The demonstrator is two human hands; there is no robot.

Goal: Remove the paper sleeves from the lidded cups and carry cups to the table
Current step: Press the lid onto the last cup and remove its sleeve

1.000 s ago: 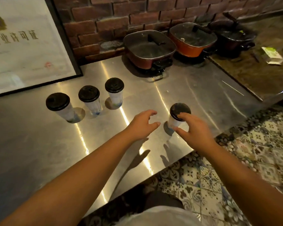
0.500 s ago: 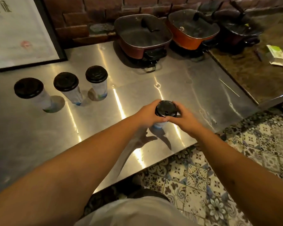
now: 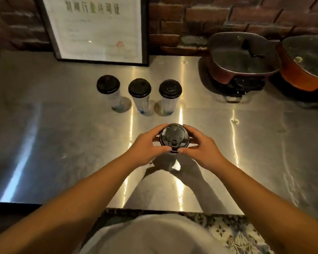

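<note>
We've got both hands on the cup (image 3: 174,138): left hand (image 3: 145,146) and right hand (image 3: 200,146) wrapped round its sides just under the lid, probably for steadiness. It's on the counter (image 3: 255,143), in front of the row of three cups (image 3: 139,94).

This looks like the working side of a small eatery or drink shop. A long steel counter (image 3: 62,143) runs along a bare brick wall (image 3: 209,15), with a framed certificate (image 3: 95,28) in Chinese characters propped against it. Lidded electric cooking pots (image 3: 242,57) stand at the right, and clear takeaway cups with black lids (image 3: 140,88) are lined up. Patterned floor tiles (image 3: 237,233) show below.
</note>
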